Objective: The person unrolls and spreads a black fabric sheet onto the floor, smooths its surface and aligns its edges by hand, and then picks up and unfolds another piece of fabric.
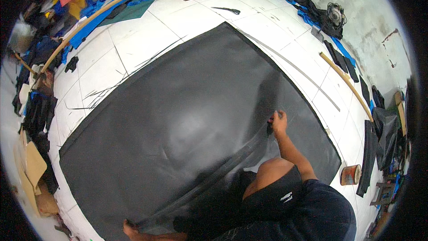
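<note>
Pinching a raised edge of the big black sheet (pixel 178 102) in my right hand (pixel 279 124), I grasp the other end of its long fold with my left hand (pixel 129 230), low at the near side. The sheet lies spread over the white tiled floor (pixel 174 13), with a rusty tin (pixel 351 175) just beside its right corner and black scissors (pixel 228 10) beyond its far corner.

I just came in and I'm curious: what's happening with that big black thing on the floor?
Someone is handling a big dark sheet spread over the white tiled floor. The right hand pinches a raised fold of it. The left hand is at the fold's other end, though its grip is hard to see. A rusty can sits beside the sheet, on the right.
</note>
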A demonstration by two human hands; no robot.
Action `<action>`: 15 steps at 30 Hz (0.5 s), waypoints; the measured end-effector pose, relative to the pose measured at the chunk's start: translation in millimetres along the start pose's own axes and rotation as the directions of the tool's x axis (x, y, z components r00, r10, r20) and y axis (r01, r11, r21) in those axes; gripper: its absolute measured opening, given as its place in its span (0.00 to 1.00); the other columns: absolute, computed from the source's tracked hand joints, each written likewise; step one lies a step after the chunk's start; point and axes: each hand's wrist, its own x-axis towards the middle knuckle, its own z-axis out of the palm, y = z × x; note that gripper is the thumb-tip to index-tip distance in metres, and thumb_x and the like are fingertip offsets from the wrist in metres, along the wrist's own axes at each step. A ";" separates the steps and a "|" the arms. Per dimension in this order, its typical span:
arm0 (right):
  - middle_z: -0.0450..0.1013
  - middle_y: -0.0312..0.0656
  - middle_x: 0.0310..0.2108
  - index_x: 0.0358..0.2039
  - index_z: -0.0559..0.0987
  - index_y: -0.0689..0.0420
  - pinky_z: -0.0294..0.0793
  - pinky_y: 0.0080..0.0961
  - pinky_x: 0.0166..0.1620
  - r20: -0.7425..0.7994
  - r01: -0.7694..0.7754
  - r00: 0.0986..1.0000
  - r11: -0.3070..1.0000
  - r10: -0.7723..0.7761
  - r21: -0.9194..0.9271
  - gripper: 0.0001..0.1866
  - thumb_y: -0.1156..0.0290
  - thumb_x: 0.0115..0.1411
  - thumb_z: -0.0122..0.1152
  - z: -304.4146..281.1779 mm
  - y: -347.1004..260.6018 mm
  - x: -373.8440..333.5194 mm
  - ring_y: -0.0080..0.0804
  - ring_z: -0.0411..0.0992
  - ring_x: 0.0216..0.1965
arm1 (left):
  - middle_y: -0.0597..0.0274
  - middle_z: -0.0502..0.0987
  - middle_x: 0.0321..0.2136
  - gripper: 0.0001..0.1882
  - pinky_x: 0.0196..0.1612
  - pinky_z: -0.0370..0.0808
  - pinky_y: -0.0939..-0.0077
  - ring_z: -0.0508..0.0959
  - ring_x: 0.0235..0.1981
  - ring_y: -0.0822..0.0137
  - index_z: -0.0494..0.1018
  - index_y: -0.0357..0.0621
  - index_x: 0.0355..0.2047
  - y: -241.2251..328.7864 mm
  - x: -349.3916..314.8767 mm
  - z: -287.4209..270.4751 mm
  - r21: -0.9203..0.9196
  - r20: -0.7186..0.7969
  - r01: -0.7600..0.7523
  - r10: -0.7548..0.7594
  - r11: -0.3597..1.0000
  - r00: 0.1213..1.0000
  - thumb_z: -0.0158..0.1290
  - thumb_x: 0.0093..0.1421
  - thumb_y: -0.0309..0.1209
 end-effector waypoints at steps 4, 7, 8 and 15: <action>0.70 0.42 0.30 0.51 0.68 0.64 0.73 0.36 0.40 0.367 -0.412 0.892 0.810 0.265 0.418 0.26 0.57 0.60 0.57 -1.5 6.9 42.0 0.34 0.72 0.33 | 0.52 0.74 0.46 0.23 0.47 0.72 0.60 0.73 0.46 0.55 0.71 0.37 0.45 -5.3 0.1 16.0 0.083 -0.024 -0.008 0.010 0.997 1.000 0.55 0.57 0.42; 0.70 0.50 0.45 0.57 0.64 0.66 0.69 0.38 0.51 0.193 -0.237 0.966 0.887 0.172 0.396 0.30 0.58 0.61 0.55 16.6 -19.9 60.8 0.40 0.70 0.46 | 0.51 0.74 0.46 0.23 0.47 0.72 0.59 0.73 0.46 0.55 0.71 0.37 0.46 -1.9 0.6 18.2 0.138 -0.052 -0.027 0.035 0.990 0.998 0.55 0.58 0.43; 0.67 0.53 0.54 0.60 0.62 0.66 0.65 0.38 0.57 0.014 -0.039 0.999 0.957 0.036 0.287 0.32 0.61 0.61 0.55 22.5 -31.3 64.0 0.44 0.68 0.54 | 0.51 0.74 0.46 0.23 0.47 0.72 0.59 0.73 0.46 0.55 0.71 0.38 0.46 0.7 -0.1 14.6 0.155 -0.067 -0.037 0.048 0.987 0.997 0.55 0.58 0.43; 0.55 0.59 0.64 0.65 0.52 0.63 0.52 0.34 0.66 -0.042 0.390 0.921 0.915 -0.388 0.104 0.37 0.71 0.60 0.58 25.1 -53.9 67.2 0.51 0.53 0.66 | 0.51 0.74 0.46 0.24 0.47 0.72 0.57 0.73 0.46 0.55 0.71 0.38 0.47 0.5 6.9 15.8 0.227 -0.107 -0.060 0.087 0.972 0.990 0.54 0.58 0.45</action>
